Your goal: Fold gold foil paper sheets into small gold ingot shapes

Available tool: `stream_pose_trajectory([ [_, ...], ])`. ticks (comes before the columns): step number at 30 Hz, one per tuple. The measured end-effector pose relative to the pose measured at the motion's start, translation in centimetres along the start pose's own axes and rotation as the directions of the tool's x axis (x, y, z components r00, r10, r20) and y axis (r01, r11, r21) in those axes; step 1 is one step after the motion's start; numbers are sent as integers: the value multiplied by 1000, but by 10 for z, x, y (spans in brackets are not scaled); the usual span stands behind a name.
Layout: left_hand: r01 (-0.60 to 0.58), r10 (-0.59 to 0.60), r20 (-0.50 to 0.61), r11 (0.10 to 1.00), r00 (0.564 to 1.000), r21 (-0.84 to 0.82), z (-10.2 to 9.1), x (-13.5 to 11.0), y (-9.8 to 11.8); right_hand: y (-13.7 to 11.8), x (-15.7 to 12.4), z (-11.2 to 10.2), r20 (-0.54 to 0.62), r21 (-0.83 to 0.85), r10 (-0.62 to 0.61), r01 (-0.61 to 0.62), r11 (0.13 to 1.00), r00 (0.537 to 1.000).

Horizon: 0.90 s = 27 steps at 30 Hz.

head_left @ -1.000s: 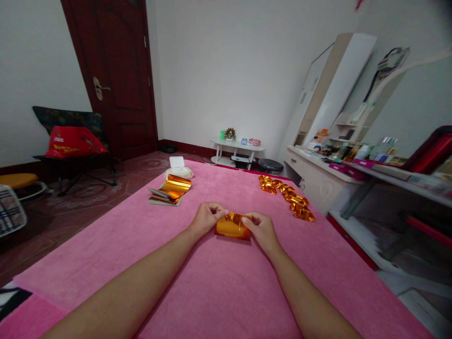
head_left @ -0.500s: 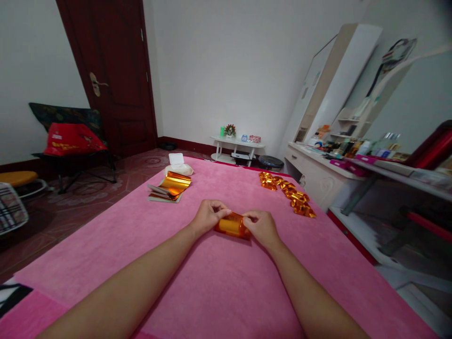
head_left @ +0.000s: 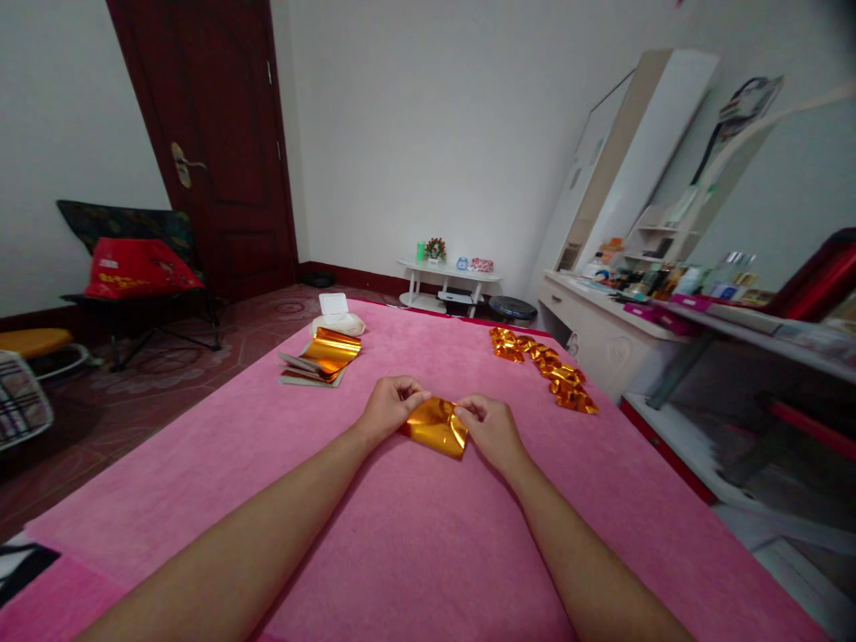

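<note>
A piece of shiny gold foil paper [head_left: 438, 429] is held between my two hands, low over the pink cloth [head_left: 415, 535]. My left hand [head_left: 390, 410] pinches its upper left edge between thumb and fingers. At its upper right corner, my right hand [head_left: 493, 428] pinches it the same way. The foil's near side hangs in a tilted, slightly creased flap. To the left lies a stack of gold foil sheets [head_left: 327, 355], the top one curling up. Several folded gold foil pieces [head_left: 545, 361] lie in a line on the right.
A white pack with a raised lid [head_left: 338, 316] stands behind the foil stack. A dressing table [head_left: 605, 316] crowded with bottles runs along the right. A small white shelf table [head_left: 448, 272] is by the far wall, and a folding chair with a red bag [head_left: 137, 267] is at left.
The gold foil has gone from a curled, rolled shape to a flatter, tilted flap facing me. Both hands keep their pinch and have barely shifted.
</note>
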<state>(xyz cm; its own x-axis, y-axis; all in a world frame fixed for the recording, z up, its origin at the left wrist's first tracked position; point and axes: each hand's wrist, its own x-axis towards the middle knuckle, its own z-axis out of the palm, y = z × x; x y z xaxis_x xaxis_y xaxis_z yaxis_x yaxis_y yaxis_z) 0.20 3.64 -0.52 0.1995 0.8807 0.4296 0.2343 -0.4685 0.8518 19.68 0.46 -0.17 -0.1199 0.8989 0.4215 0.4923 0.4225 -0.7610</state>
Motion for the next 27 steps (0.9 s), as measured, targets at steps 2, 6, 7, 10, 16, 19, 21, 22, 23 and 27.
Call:
stream_pose_trajectory([
  [2, -189, 186, 37, 947, 982, 259, 0, -3, 12, -2, -1, 4, -8, -37, -16, 16, 999, 1000],
  [6, -489, 413, 273, 630, 869, 604, 5, -6, 33, -6, -4, 5, 10, -55, -58, 58, 997, 998],
  [7, -516, 419, 315, 568, 852, 641, 7, -6, 35, -7, -4, 5, 10, -46, -61, 61, 997, 998],
  [10, -557, 433, 375, 446, 820, 701, 10, -5, 34, -11, -5, 6, 17, -3, -64, 64, 998, 998],
  [16, -569, 474, 377, 373, 796, 733, -14, 2, 22, -3, -2, -5, 56, 55, -38, 35, 998, 998],
  [19, -445, 473, 220, 439, 853, 780, -36, 7, 10, 10, 1, -19, -12, 82, 18, -16, 997, 1000],
  [21, -274, 445, -1, 554, 896, 786, -46, 9, 2, 18, 3, -27, -133, 101, 59, -46, 994, 989],
  [22, -190, 400, -112, 639, 910, 745, -48, 10, -2, 20, 4, -28, -217, 115, 81, -57, 992, 973],
  [23, -117, 330, -209, 743, 920, 659, -48, 10, -4, 20, 4, -29, -292, 128, 98, -63, 990, 951],
  [27, -1, 74, -255, 961, 964, 278, -25, 9, -5, 11, 4, -18, -391, 173, 113, -48, 984, 913],
])
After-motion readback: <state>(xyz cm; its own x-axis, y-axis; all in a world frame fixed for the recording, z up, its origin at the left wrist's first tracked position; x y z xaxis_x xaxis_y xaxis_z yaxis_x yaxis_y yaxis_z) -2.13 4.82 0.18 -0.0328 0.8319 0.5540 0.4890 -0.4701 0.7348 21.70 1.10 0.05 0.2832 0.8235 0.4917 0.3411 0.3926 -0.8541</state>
